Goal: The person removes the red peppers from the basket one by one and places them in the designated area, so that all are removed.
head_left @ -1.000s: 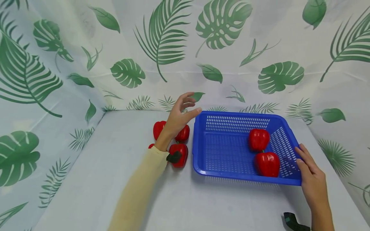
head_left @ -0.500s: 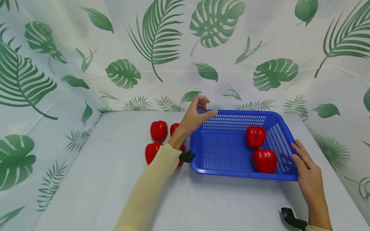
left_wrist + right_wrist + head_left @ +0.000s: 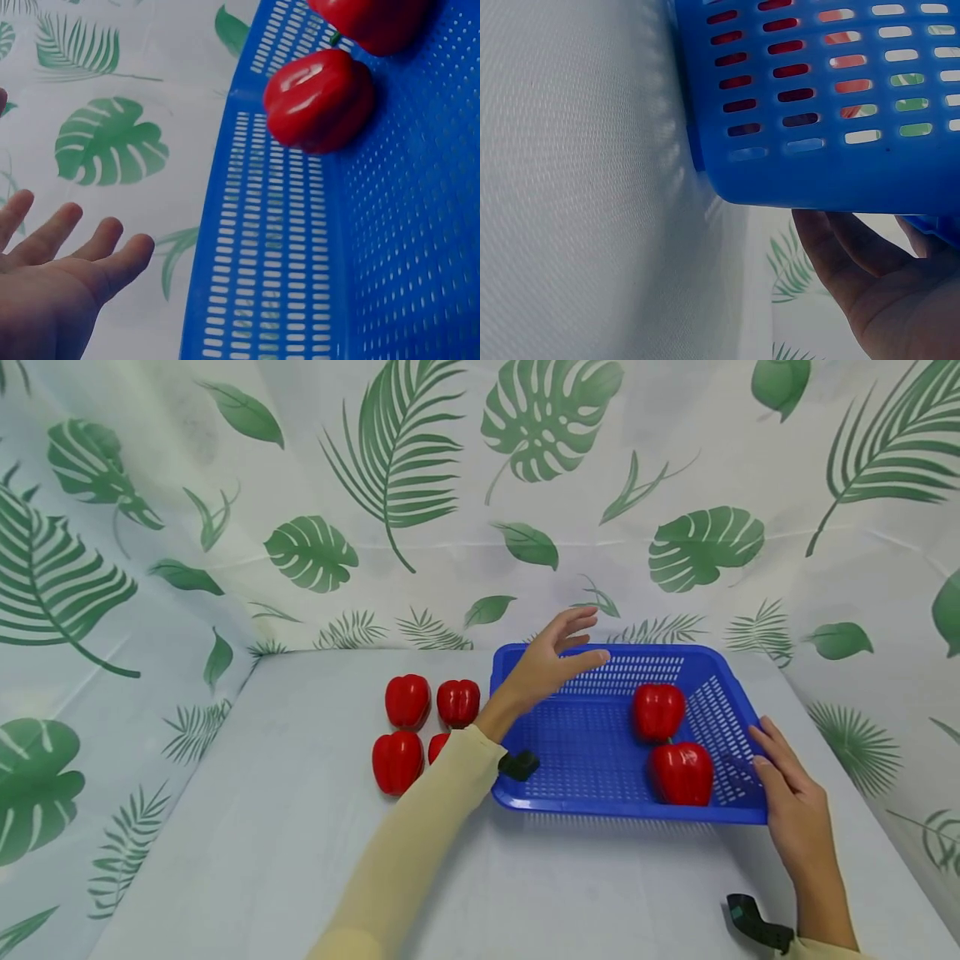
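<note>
Over the back left part of the blue plastic basket (image 3: 585, 810), my left hand (image 3: 551, 660) hangs with fingers spread and nothing in it. In the left wrist view its fingers (image 3: 112, 259) lie beside the basket's slotted wall. My right hand (image 3: 798, 806) grips the basket's right rim near the front corner; the right wrist view shows its fingers (image 3: 832, 255) against the slotted wall. Two red bell peppers, one behind (image 3: 658, 712) and one in front (image 3: 682, 774), sit in the basket's right side.
More red bell peppers stand on the white table left of the basket: two at the back (image 3: 408, 702) (image 3: 458, 702), one in front (image 3: 397, 762), and another (image 3: 437, 746) partly hidden by the left sleeve (image 3: 427, 835). Behind hangs a leaf-printed cloth (image 3: 450, 577).
My left hand has moved right, from above the loose peppers to over the basket, and its fingers have spread. The right hand stays at the basket's rim. The view has shifted slightly.
</note>
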`<state>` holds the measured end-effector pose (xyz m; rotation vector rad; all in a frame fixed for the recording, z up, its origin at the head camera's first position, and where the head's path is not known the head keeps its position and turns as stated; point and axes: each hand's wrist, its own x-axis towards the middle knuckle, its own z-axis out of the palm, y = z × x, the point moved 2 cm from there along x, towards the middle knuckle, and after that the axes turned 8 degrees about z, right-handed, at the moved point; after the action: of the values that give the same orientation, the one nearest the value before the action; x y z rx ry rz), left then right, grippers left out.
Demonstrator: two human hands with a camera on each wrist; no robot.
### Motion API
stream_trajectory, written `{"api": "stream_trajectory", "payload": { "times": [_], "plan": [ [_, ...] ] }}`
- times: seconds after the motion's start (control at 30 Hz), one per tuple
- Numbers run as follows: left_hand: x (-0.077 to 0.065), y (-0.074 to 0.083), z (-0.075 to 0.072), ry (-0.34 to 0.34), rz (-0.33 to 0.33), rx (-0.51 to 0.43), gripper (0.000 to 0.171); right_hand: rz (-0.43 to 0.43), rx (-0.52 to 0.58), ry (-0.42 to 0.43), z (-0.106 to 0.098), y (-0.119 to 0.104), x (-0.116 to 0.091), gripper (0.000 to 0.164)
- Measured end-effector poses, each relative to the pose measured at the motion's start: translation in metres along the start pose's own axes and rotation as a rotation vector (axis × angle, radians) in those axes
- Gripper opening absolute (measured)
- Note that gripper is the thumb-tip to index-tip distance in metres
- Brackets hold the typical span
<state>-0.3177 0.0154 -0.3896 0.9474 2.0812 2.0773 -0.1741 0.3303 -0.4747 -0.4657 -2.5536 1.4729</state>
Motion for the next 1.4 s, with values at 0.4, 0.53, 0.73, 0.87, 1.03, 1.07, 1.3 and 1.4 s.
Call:
{"api": "stream_trajectory", "payload": {
  "times": [0.4, 0.53, 0.73, 0.87, 1.03, 1.07, 1.3, 1.4],
  "plan": [
    [0.015, -0.018, 0.031, -0.064, -0.037, 0.006, 0.065, 0.02, -0.006, 0.026, -0.004, 0.001, -0.001, 0.052],
    [0.021, -0.024, 0.041, -0.086, -0.113, 0.04, 0.066, 0.025, 0.006, 0.025, -0.004, 0.001, -0.001, 0.052],
    [0.032, -0.033, 0.054, -0.124, -0.186, 0.087, 0.068, 0.022, 0.001, 0.037, -0.006, 0.001, -0.001, 0.052],
    [0.036, -0.04, 0.06, -0.15, -0.214, 0.111, 0.068, 0.026, 0.005, 0.035, -0.006, 0.001, -0.001, 0.051],
    [0.036, -0.049, 0.065, -0.17, -0.256, 0.118, 0.068, 0.03, 0.015, 0.019, -0.003, 0.002, -0.001, 0.052],
    [0.036, -0.051, 0.065, -0.172, -0.265, 0.124, 0.069, 0.029, 0.015, 0.018, -0.003, 0.002, -0.001, 0.052],
    [0.037, -0.06, 0.069, -0.187, -0.319, 0.151, 0.07, 0.001, 0.025, 0.021, -0.001, -0.001, 0.0, 0.051],
    [0.037, -0.065, 0.07, -0.2, -0.347, 0.182, 0.071, -0.012, 0.032, 0.011, -0.001, -0.004, 0.001, 0.051]
  ]
}}
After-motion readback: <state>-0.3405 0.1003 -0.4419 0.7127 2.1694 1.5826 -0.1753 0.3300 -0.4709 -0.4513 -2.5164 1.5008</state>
